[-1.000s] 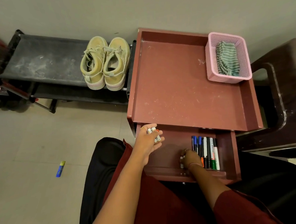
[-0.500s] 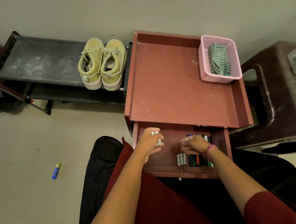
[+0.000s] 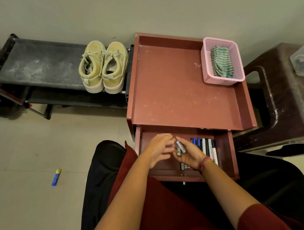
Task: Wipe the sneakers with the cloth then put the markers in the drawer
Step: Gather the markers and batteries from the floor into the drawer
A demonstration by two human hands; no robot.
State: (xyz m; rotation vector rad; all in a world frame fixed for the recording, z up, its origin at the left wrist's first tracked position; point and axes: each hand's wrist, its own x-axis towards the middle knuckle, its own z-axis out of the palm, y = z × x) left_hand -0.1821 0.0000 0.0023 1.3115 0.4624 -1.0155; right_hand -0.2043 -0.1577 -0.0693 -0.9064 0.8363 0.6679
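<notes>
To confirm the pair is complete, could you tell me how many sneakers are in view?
2: the first sneaker stands on the black rack, the second sneaker beside it, nearer the red cabinet. None looks hidden.

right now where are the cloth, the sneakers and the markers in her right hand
cloth (image 3: 220, 63): head view, middle of the striped folds in the pink basket
sneakers (image 3: 103, 67): head view, where the two shoes meet
markers in right hand (image 3: 180, 147): head view, on the white barrels
</notes>
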